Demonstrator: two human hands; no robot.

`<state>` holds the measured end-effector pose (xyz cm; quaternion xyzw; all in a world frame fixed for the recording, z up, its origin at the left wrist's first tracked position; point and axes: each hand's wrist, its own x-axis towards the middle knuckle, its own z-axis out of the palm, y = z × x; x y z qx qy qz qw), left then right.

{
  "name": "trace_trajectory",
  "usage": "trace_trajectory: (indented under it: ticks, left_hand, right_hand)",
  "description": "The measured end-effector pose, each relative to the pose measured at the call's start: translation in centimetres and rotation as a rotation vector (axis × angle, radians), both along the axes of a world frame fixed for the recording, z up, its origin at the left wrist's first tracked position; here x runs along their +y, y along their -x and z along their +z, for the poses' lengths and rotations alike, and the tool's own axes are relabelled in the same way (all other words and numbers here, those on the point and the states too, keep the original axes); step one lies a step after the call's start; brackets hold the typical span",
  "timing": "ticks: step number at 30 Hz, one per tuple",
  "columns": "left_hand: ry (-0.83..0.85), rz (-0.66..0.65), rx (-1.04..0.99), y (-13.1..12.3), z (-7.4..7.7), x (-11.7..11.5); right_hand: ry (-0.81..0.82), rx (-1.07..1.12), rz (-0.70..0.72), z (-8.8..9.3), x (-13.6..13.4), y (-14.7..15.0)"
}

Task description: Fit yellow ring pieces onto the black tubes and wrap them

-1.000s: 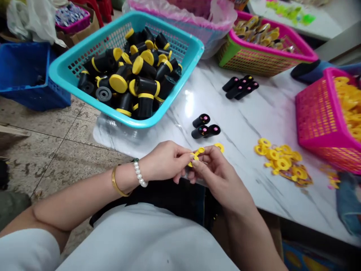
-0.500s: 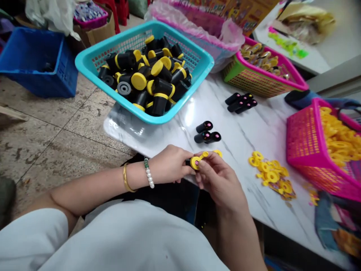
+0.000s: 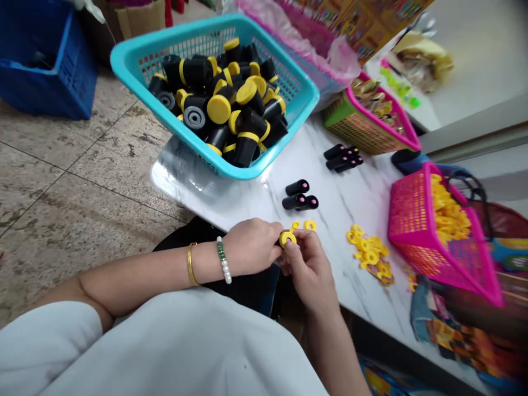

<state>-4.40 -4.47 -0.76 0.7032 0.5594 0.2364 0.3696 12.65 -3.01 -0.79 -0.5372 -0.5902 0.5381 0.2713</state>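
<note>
My left hand (image 3: 256,247) is closed around a small black tube, mostly hidden by its fingers. A yellow plastic ring with a small loop (image 3: 285,237) sits at the tube's end. The thumb of my right hand (image 3: 313,269) presses on that ring, its other fingers curled behind. Just past my hands a loose yellow ring (image 3: 310,225) lies on the white marbled table (image 3: 247,203). Beyond it lie a few black tubes (image 3: 296,201) with pink dots on their ends. To the right is a pile of yellow ring pieces (image 3: 370,256).
A turquoise basket (image 3: 231,171) of black and yellow cylinders stands at the table's far left corner. More black tubes (image 3: 342,158) lie farther back. A pink basket (image 3: 408,220) of yellow pieces is at right, a green-pink basket (image 3: 350,124) behind. A blue crate (image 3: 74,71) stands on the floor.
The view has shifted to the right. My right thumb has moved onto the face of the yellow ring, and the ring's small loop now points more upward.
</note>
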Motion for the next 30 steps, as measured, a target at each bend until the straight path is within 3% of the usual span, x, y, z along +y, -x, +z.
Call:
trace_trajectory:
  ticks: [6, 13, 16, 23, 30]
  left_hand:
    - [-0.054, -0.061, 0.032, 0.5, 0.1, 0.2]
    - [-0.033, -0.064, 0.009, 0.4, 0.4, 0.2]
    - [-0.025, -0.047, 0.018, 0.1, 0.4, 0.2]
    - [-0.075, 0.039, 0.080, -0.5, -0.4, -0.2]
    - [-0.029, 0.061, 0.050, -0.5, -0.3, -0.4]
  right_hand:
    - [0.292, 0.226, -0.013, 1.0, 3.8, -0.8]
    - [0.357, 0.131, 0.234, 2.4, 5.2, -0.3]
    - [0.282, 0.128, 0.268, 2.2, 4.8, -0.2]
    - [-0.002, 0.038, 0.124, 1.1, 1.7, -0.3]
    - [-0.586, -0.352, 0.293, 1.9, 0.7, -0.3]
